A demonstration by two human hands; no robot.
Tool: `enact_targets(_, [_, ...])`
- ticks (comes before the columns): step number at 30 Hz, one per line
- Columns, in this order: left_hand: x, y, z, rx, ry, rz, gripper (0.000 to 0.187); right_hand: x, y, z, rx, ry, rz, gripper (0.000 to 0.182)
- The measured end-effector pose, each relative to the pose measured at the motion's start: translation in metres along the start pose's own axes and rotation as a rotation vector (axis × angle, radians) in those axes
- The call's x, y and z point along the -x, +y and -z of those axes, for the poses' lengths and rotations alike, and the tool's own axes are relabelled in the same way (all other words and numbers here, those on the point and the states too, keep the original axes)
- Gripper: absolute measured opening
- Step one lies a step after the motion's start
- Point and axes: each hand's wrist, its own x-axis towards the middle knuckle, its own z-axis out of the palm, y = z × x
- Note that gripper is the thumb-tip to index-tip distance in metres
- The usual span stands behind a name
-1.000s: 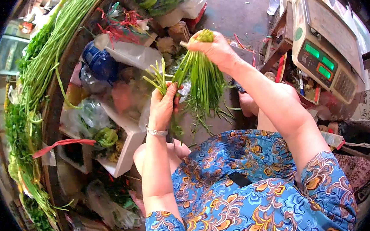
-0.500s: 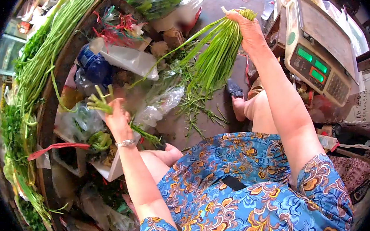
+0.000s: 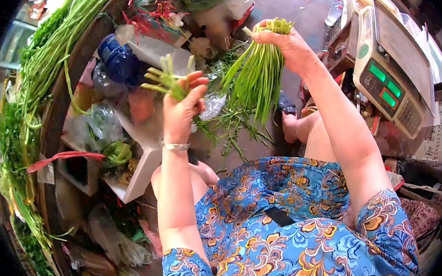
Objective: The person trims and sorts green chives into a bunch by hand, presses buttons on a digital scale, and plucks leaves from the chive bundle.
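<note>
My right hand is wrapped around the upper end of a thick bunch of chives, whose long green leaves hang downward. Its pale cut ends stick up above the fist. To the left, my left hand is closed around several short, thick vegetable stems. Their cut ends point up and left; the lower part is mostly hidden behind the hand. The two hands are apart, and the stems do not touch the bunch.
A digital scale with lit green digits stands at right. Long green vegetables lie along the ledge at left. Loose green scraps litter the floor below the bunch. A white foam box, plastic bags and a blue container sit at left.
My left hand has moved right and upward with the stems, closer to the bunch. My right hand has shifted slightly left and down, still holding the bunch, which hangs more vertically.
</note>
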Motion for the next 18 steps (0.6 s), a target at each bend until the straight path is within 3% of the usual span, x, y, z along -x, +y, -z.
enact_targets(6, [-0.004, -0.011, -0.017, -0.065, -0.158, 0.056, 0.022, 0.000, 0.007, -0.023, 0.060, 0.010, -0.039, 0.018])
enact_targets(18, [-0.012, -0.026, -0.026, -0.020, 0.105, 0.049, 0.010, 0.004, 0.023, -0.034, 0.051, 0.111, 0.025, 0.015])
